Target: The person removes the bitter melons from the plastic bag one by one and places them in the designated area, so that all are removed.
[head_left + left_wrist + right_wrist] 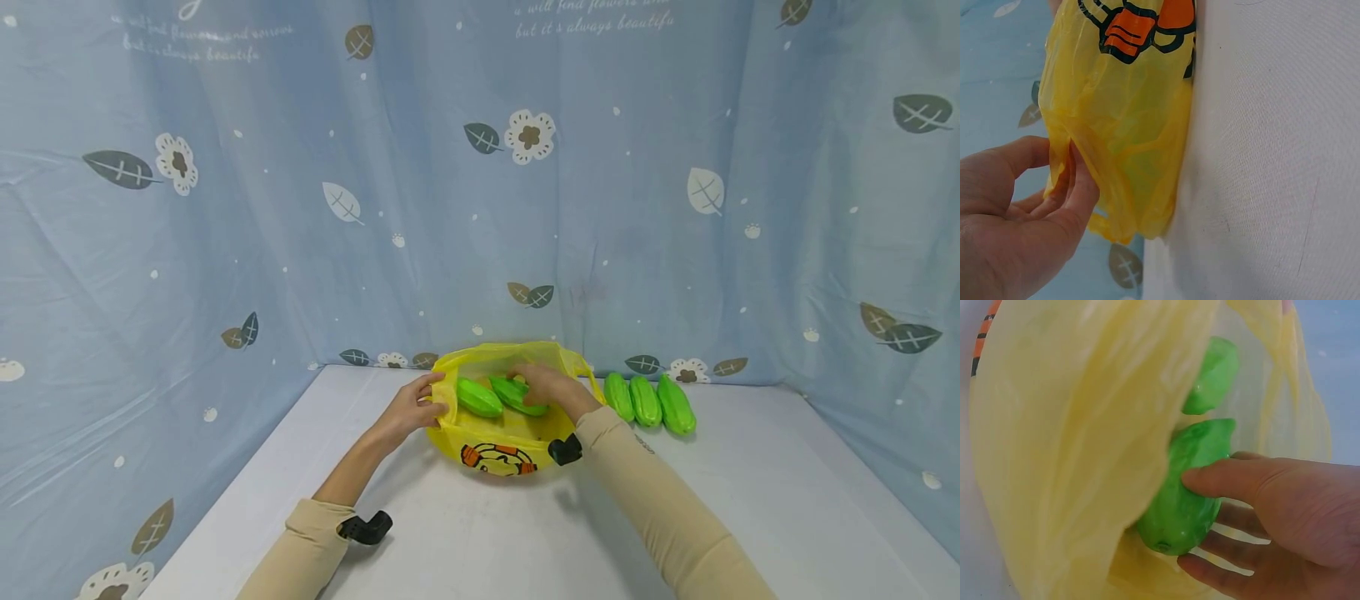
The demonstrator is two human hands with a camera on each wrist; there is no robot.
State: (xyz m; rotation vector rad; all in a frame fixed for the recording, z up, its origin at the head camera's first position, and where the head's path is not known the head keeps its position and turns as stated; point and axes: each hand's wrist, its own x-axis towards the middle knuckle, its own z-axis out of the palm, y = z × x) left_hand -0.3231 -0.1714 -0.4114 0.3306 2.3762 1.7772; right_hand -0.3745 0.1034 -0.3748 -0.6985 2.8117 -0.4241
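Observation:
A yellow plastic bag with an orange and black cartoon print stands with its mouth spread on the table. My left hand holds the left edge of the opening, thumb on one side of the film and fingers on the other in the left wrist view. Inside the mouth, my right hand grips a glossy, ridged green toy vegetable, its thumb across the top and fingers along the far side. Another green toy vegetable lies to its left in the bag. Film hides the bag's bottom.
Right of the bag, several more green items lie side by side: a left one, a middle one and a right one. A white table carries everything. Blue leaf-print curtains enclose the back and sides.

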